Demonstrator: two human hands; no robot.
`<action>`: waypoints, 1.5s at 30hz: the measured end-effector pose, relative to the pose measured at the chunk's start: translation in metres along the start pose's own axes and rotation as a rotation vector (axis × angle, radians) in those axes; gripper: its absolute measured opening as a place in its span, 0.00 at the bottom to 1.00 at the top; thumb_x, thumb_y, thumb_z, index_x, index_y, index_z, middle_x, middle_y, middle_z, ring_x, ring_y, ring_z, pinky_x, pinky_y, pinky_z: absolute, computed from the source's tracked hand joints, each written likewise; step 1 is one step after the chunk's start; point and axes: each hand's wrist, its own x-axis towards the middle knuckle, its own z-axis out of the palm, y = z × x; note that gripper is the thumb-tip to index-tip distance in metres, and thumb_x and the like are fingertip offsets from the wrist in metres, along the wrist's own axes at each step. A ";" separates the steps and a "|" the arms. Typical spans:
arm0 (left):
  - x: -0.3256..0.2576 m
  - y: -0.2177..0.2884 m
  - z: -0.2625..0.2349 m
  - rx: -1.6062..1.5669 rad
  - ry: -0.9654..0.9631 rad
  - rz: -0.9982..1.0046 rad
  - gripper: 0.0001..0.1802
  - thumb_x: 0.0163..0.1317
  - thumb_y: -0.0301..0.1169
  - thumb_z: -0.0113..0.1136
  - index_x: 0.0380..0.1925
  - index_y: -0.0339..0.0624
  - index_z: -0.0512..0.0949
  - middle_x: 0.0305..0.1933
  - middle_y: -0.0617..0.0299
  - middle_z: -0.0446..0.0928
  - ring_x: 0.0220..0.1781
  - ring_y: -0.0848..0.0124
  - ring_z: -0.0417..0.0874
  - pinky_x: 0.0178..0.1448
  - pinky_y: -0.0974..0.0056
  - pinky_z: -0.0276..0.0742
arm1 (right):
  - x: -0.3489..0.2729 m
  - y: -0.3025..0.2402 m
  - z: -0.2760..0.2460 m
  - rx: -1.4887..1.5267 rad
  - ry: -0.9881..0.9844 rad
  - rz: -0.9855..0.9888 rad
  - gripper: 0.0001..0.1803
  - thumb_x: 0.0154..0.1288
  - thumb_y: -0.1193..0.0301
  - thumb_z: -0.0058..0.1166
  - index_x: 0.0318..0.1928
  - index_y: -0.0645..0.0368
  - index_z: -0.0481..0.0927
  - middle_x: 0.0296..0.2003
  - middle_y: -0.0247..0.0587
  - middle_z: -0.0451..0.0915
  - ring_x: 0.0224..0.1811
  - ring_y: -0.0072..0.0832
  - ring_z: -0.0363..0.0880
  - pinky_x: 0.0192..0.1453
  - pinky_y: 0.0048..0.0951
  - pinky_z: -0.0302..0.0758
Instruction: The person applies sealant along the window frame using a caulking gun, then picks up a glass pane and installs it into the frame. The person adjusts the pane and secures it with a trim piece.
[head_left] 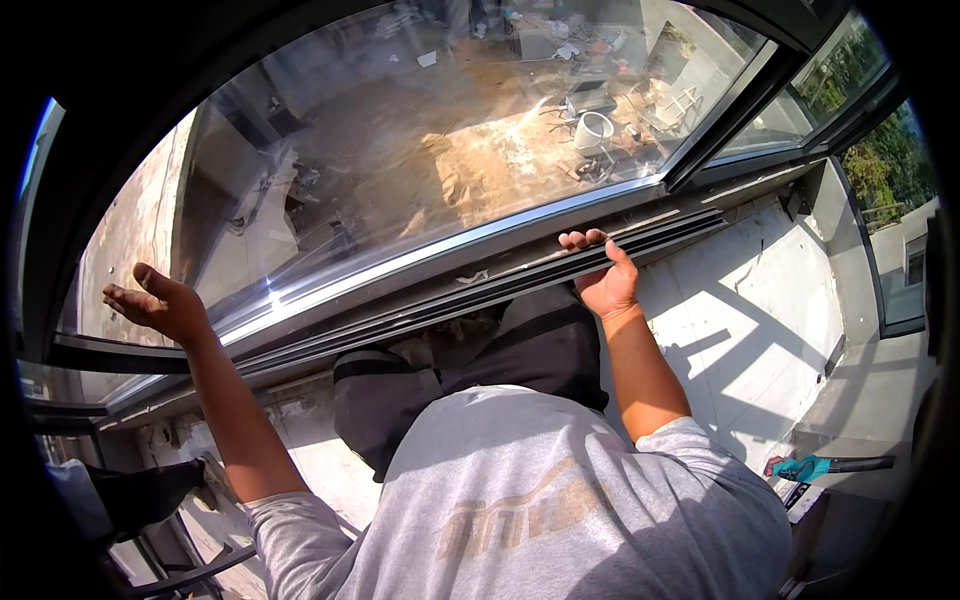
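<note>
A long dark grooved metal profile runs slantwise in front of me, along the lower edge of a large glass pane. My right hand is closed round it towards its right end, thumb on the near side and fingertips showing beyond the far side. Further left, my left hand is raised in front of the glass near the window's left part. Its fingers stretch out to the left with the thumb up, and nothing shows in it. The silvery bottom rail of the pane lies just beyond the profile.
My knees are bent below the profile. A pale ledge with shadows lies right of me. At the lower right is a teal and black tool. Past the glass, far below, are sandy ground and a white bucket.
</note>
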 end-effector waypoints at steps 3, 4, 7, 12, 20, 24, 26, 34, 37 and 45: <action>0.000 -0.007 -0.002 0.017 -0.028 0.020 0.53 0.72 0.66 0.38 0.76 0.27 0.48 0.82 0.36 0.42 0.85 0.46 0.39 0.84 0.45 0.36 | -0.008 0.022 0.032 -0.191 -0.222 0.059 0.17 0.60 0.69 0.57 0.49 0.60 0.78 0.49 0.50 0.83 0.62 0.46 0.76 0.74 0.49 0.65; -0.001 -0.009 -0.001 0.015 -0.030 0.015 0.52 0.72 0.65 0.38 0.77 0.27 0.48 0.82 0.36 0.42 0.85 0.46 0.38 0.84 0.45 0.36 | -0.009 0.033 0.045 -0.215 -0.282 0.060 0.17 0.60 0.69 0.56 0.49 0.62 0.77 0.51 0.52 0.82 0.62 0.44 0.76 0.74 0.46 0.65; 0.000 0.007 0.000 -0.045 -0.011 -0.017 0.53 0.72 0.65 0.40 0.77 0.27 0.46 0.82 0.37 0.42 0.85 0.48 0.38 0.85 0.48 0.35 | -0.015 0.051 0.074 -0.261 -0.335 0.117 0.18 0.58 0.69 0.54 0.49 0.63 0.75 0.53 0.55 0.80 0.60 0.40 0.75 0.73 0.41 0.65; 0.001 0.010 -0.003 -0.051 -0.018 -0.014 0.53 0.73 0.64 0.40 0.77 0.27 0.45 0.82 0.36 0.42 0.85 0.48 0.38 0.85 0.48 0.35 | -0.019 0.059 0.088 -0.459 -0.314 0.143 0.20 0.58 0.68 0.52 0.50 0.63 0.73 0.50 0.53 0.80 0.56 0.33 0.75 0.69 0.36 0.68; -0.001 0.005 -0.002 -0.021 -0.016 -0.010 0.53 0.72 0.65 0.39 0.77 0.27 0.46 0.82 0.36 0.41 0.85 0.47 0.38 0.85 0.48 0.36 | -0.030 0.056 0.096 -0.399 -0.195 0.167 0.19 0.59 0.73 0.56 0.49 0.57 0.65 0.51 0.49 0.78 0.50 0.30 0.77 0.59 0.31 0.76; -0.001 0.012 -0.002 -0.040 -0.025 -0.001 0.53 0.72 0.65 0.39 0.77 0.27 0.46 0.82 0.37 0.41 0.85 0.47 0.38 0.85 0.48 0.36 | -0.028 0.054 0.093 -0.414 -0.231 0.084 0.20 0.58 0.75 0.56 0.49 0.57 0.65 0.50 0.56 0.79 0.55 0.35 0.79 0.64 0.35 0.76; -0.001 0.012 -0.002 -0.038 -0.023 -0.003 0.53 0.72 0.65 0.39 0.77 0.28 0.45 0.82 0.37 0.41 0.85 0.47 0.38 0.85 0.48 0.36 | -0.027 0.050 0.097 -0.459 -0.223 0.079 0.23 0.57 0.74 0.58 0.53 0.59 0.67 0.50 0.57 0.80 0.55 0.35 0.79 0.65 0.36 0.75; -0.001 0.008 -0.013 -0.018 -0.055 0.015 0.53 0.72 0.67 0.35 0.77 0.29 0.46 0.80 0.31 0.44 0.84 0.43 0.40 0.83 0.41 0.41 | -0.028 0.049 0.113 -0.691 -0.140 0.100 0.30 0.56 0.64 0.58 0.58 0.65 0.75 0.51 0.49 0.81 0.58 0.36 0.80 0.63 0.37 0.77; 0.001 -0.007 -0.014 -0.035 -0.021 0.080 0.49 0.74 0.62 0.40 0.77 0.32 0.46 0.80 0.30 0.42 0.83 0.40 0.43 0.81 0.40 0.46 | -0.035 0.054 0.116 -0.419 -0.083 0.237 0.18 0.67 0.65 0.48 0.54 0.57 0.70 0.40 0.52 0.84 0.28 0.37 0.88 0.28 0.31 0.88; -0.009 0.009 -0.072 -0.017 -0.380 -0.123 0.39 0.66 0.41 0.62 0.72 0.34 0.61 0.78 0.34 0.53 0.80 0.41 0.54 0.79 0.46 0.57 | -0.012 0.014 0.129 -0.395 0.082 0.131 0.12 0.66 0.62 0.51 0.46 0.52 0.72 0.33 0.37 0.81 0.19 0.27 0.78 0.18 0.23 0.76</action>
